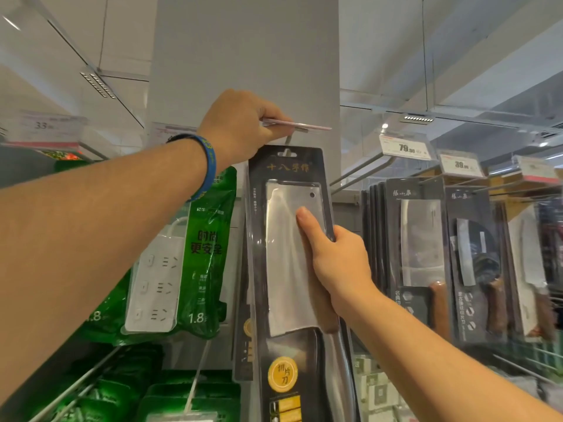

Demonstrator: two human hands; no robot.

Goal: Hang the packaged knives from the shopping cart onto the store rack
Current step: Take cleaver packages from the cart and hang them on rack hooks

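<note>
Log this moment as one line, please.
left hand: pinches price tag up | right hand: grips packaged knife | hang hole below hook | threading unclear

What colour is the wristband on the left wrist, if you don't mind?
Blue wristband, head view.

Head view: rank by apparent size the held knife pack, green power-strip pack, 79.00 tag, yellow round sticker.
1. Knife pack, nearest the camera, so unsure against the next.
2. Green pack, nearly as large.
3. 79.00 tag.
4. Yellow sticker, only slightly smaller than the tag.
</note>
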